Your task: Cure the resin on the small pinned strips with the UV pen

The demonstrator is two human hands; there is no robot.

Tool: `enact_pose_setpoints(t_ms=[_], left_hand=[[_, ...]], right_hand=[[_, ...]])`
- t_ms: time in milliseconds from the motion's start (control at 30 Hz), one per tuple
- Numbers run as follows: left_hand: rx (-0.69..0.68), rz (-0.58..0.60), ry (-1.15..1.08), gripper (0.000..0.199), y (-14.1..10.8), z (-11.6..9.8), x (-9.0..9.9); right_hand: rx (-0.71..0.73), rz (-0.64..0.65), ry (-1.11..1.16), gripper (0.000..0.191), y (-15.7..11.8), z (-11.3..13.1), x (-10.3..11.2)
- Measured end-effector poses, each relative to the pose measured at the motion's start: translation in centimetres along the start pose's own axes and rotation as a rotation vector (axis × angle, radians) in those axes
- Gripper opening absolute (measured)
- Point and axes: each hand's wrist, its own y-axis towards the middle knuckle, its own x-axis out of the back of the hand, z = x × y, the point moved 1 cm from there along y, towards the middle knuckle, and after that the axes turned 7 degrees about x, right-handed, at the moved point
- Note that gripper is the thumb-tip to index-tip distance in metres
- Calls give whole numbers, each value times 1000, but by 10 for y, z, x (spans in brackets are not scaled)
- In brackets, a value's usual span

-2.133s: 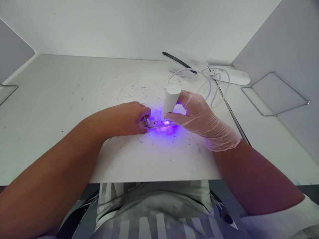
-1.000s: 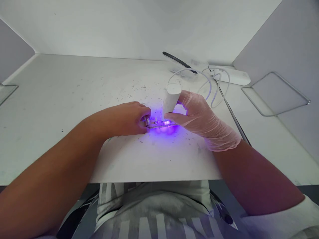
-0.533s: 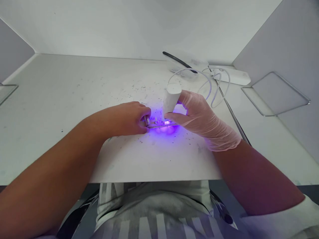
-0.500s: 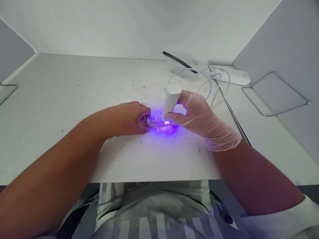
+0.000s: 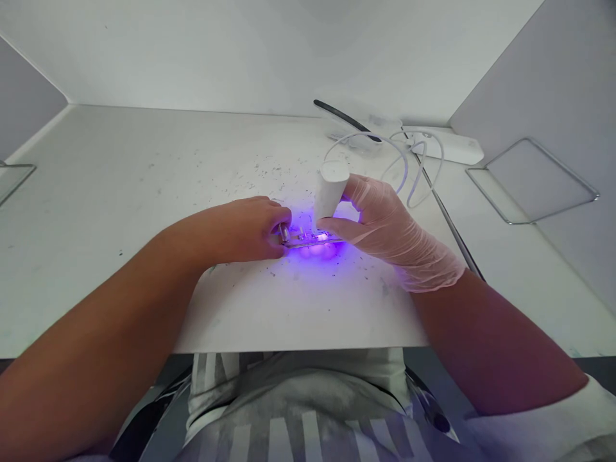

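Observation:
My bare left hand (image 5: pixel 257 229) is closed on the left end of a thin, see-through strip (image 5: pixel 308 244). Several small shiny pieces stand along the strip, and a larger silvery one (image 5: pixel 284 232) sits beside my fingertips. In a clear glove, my right hand (image 5: pixel 378 218) grips a white hand-held UV lamp (image 5: pixel 330 186) upright, lower end down close over the strip. Violet light glows from under the lamp onto the pieces and the tabletop. My fingers and the lamp hide part of the strip's right side.
A white cable (image 5: pixel 407 167) curls behind my right hand near a long white device (image 5: pixel 447 146). A dark curved file (image 5: pixel 346 120) lies by clear plastic packaging (image 5: pixel 359 142). Dark specks dot the white table (image 5: pixel 308 314). Wire frames (image 5: pixel 534 179) stand at both sides.

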Motion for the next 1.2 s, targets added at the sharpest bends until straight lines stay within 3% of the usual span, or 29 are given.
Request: enact_pose_setpoints(t_ms=[1200], left_hand=[[-11,-19,4,21,1,1,-2]], right_hand=[[21,-3,-9,10,-1,-2,0]])
